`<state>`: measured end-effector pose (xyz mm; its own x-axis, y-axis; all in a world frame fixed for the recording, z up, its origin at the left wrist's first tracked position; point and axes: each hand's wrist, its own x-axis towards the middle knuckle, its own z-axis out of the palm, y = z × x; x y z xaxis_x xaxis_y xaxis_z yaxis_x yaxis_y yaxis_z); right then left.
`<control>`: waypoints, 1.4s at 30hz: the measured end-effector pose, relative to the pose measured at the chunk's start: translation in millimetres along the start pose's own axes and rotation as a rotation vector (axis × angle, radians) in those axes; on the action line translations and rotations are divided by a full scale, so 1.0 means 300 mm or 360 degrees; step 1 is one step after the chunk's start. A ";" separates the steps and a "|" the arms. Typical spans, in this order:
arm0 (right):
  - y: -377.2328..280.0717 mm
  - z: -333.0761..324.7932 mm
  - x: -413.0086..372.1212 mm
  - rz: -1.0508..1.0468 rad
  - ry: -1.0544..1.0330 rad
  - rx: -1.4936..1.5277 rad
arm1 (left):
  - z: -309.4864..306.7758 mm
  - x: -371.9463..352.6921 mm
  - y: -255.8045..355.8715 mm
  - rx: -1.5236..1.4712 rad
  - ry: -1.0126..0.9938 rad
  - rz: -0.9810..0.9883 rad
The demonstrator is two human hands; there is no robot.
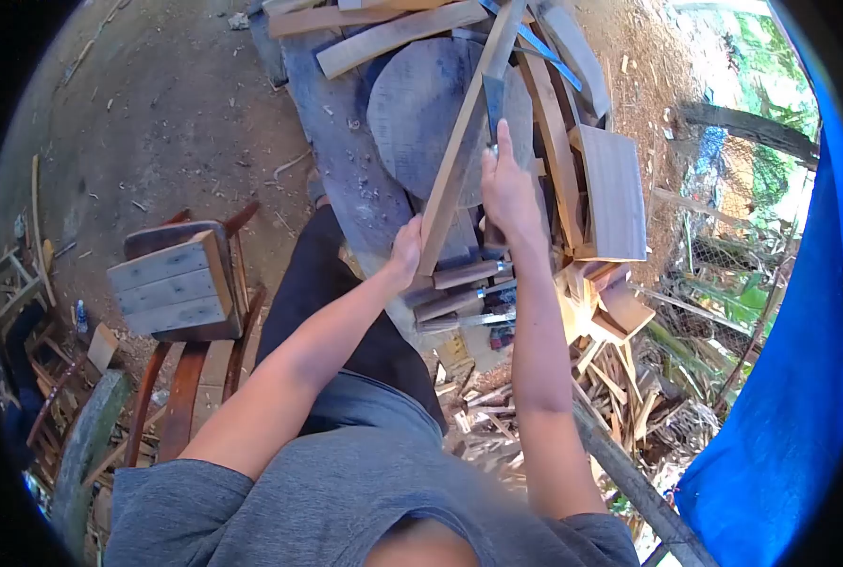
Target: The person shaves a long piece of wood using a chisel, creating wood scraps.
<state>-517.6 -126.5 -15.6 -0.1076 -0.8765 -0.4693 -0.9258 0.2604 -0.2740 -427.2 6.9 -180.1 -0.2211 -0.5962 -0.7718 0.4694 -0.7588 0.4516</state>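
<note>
My left hand [407, 249] is closed around the near end of a long wooden strip [457, 142], which slants up and away over the workbench [350, 175]. Just right of the strip, my right hand [511, 194] grips a flat-bladed tool [494, 99], its index finger stretched along the blade. That dark blade points away from me and runs close beside the strip. The tool's exact kind I cannot tell. Beneath the strip lies a round wooden board [417, 109]. Wooden-handled tools [464, 274] lie at the bench's near edge.
Several boards [402, 38] lie at the bench's far end, and a wooden block [615, 194] stands at its right. A wooden chair [190, 369] with a slatted piece [171, 288] is at left. Scrap wood [620, 387] covers the ground near a blue tarp [771, 454].
</note>
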 end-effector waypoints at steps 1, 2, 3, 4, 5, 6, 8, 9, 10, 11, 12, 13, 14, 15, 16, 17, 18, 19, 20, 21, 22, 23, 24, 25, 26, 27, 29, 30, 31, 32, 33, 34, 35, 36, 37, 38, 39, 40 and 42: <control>-0.018 0.015 -0.026 -0.0010 0.0015 0.0023 | -0.004 -0.002 0.009 -0.0014 0.0005 -0.0015; -0.031 0.032 -0.065 0.0058 -0.0036 0.0039 | -0.005 -0.014 0.004 0.0018 0.0026 -0.0004; -0.036 0.043 -0.095 0.0131 -0.0096 0.0046 | -0.002 -0.014 -0.008 0.0023 0.0028 -0.0005; -0.040 0.045 -0.107 0.0199 -0.0153 0.0090 | -0.005 -0.012 -0.023 0.0043 0.0041 0.0028; -0.047 0.039 -0.080 0.0209 -0.0168 0.0101 | -0.019 -0.016 -0.044 0.0070 0.0057 0.0050; -0.041 0.027 -0.029 0.0148 -0.0086 0.0116 | -0.032 -0.025 -0.064 0.0084 0.0062 0.0013; -0.016 0.009 0.085 0.0092 0.0012 0.0134 | -0.038 -0.006 -0.064 -0.0047 -0.0031 -0.0116; -0.032 -0.012 0.146 0.0070 0.0073 0.0118 | -0.037 -0.006 -0.066 -0.0036 -0.0034 -0.0103; -0.051 -0.027 0.186 0.0039 0.0140 0.0103 | -0.032 -0.011 -0.064 -0.0045 -0.0008 -0.0075; -0.053 -0.023 0.181 0.0023 0.0160 0.0107 | -0.028 -0.015 -0.058 -0.0060 0.0014 -0.0047; -0.048 -0.008 0.142 0.0062 0.0143 0.0073 | -0.015 -0.030 -0.030 -0.0066 0.0017 -0.0097; -0.037 0.013 0.092 0.0105 0.0117 0.0032 | -0.006 -0.026 -0.023 -0.0086 0.0011 -0.0081; -0.026 0.045 0.026 0.0078 0.0140 0.0031 | -0.005 -0.024 -0.029 -0.0069 0.0018 -0.0059; -0.023 0.053 -0.010 0.0075 0.0124 0.0021 | -0.007 -0.036 -0.027 -0.0046 0.0033 -0.0048; -0.021 0.064 -0.039 0.0075 0.0088 0.0026 | -0.009 -0.043 -0.025 -0.0055 0.0048 -0.0060; -0.017 0.073 -0.062 0.0088 0.0051 0.0037 | -0.009 -0.050 -0.026 -0.0074 0.0044 -0.0068; -0.038 0.041 -0.042 0.0103 0.0022 0.0043 | -0.004 -0.055 -0.010 -0.0081 0.0026 -0.0071; -0.037 0.041 -0.006 0.0115 0.0033 0.0053 | -0.004 -0.041 0.009 -0.0065 0.0016 -0.0072; -0.030 0.038 0.024 0.0072 0.0055 0.0011 | 0.000 -0.028 0.027 -0.0068 0.0004 -0.0045; -0.024 0.024 0.032 0.0023 0.0071 -0.0043 | 0.006 -0.015 0.032 -0.0085 -0.0005 -0.0018; -0.023 0.013 0.036 0.0005 0.0071 -0.0002 | -0.012 0.015 0.026 0.0023 -0.0081 -0.0064; -0.029 0.017 0.027 0.0000 0.0086 0.0010 | -0.012 0.020 0.019 0.0037 -0.0085 -0.0051; -0.037 0.029 0.003 0.0053 0.0068 0.0026 | -0.009 0.012 0.020 -0.0027 -0.0053 -0.0072; -0.040 0.045 -0.023 0.0108 0.0049 0.0039 | -0.001 0.006 0.027 -0.0095 -0.0024 -0.0095; -0.034 0.074 -0.063 0.0110 0.0045 0.0048 | 0.004 0.002 0.026 -0.0083 -0.0027 -0.0095; -0.033 0.078 -0.075 0.0118 0.0039 0.0057 | 0.006 -0.010 0.025 -0.0070 -0.0016 -0.0098; -0.036 0.091 -0.100 0.0167 -0.0018 0.0035 | -0.013 -0.022 0.014 -0.0040 0.0016 -0.0125; -0.020 0.089 -0.054 0.0070 0.0094 0.0104 | -0.022 -0.023 -0.003 -0.0063 0.0002 -0.0142; -0.011 0.071 0.030 0.0099 0.0093 0.0114 | -0.021 -0.024 -0.016 -0.0088 -0.0025 -0.0146; -0.014 0.042 0.132 0.0062 0.0172 0.0127 | -0.016 -0.028 -0.009 -0.0124 -0.0039 -0.0137; -0.024 0.025 0.186 0.0008 0.0252 0.0139 | -0.021 -0.023 -0.017 -0.0118 -0.0041 -0.0123; -0.039 0.017 0.186 -0.0007 0.0267 0.0147 | -0.032 -0.017 -0.025 -0.0138 -0.0049 -0.0130; -0.046 0.009 0.175 0.0029 0.0238 0.0139 | -0.035 -0.007 -0.032 -0.0163 -0.0065 -0.0140; -0.050 -0.002 0.158 0.0059 0.0211 0.0112 | -0.020 -0.005 -0.018 -0.0180 -0.0083 -0.0119; -0.030 0.035 0.106 0.0071 0.0184 0.0117 | -0.009 -0.014 -0.008 -0.0130 -0.0055 -0.0133; -0.032 0.048 0.018 0.0101 0.0117 0.0088 | -0.012 -0.024 -0.008 -0.0080 -0.0009 -0.0159; -0.039 0.066 -0.045 0.0135 0.0037 0.0068 | -0.014 -0.026 -0.015 -0.0103 0.0013 -0.0165; -0.045 0.071 -0.056 0.0121 0.0009 0.0061 | -0.009 -0.023 -0.021 -0.0079 0.0095 -0.0117; -0.037 0.062 -0.078 0.0107 -0.0041 0.0026 | -0.016 -0.017 -0.019 -0.0040 0.0174 -0.0086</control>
<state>-498.0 -101.5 -17.3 -0.1601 -0.8461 -0.5084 -0.9106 0.3254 -0.2548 -424.6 15.4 -180.9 -0.1526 -0.5214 -0.8395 0.4810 -0.7813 0.3978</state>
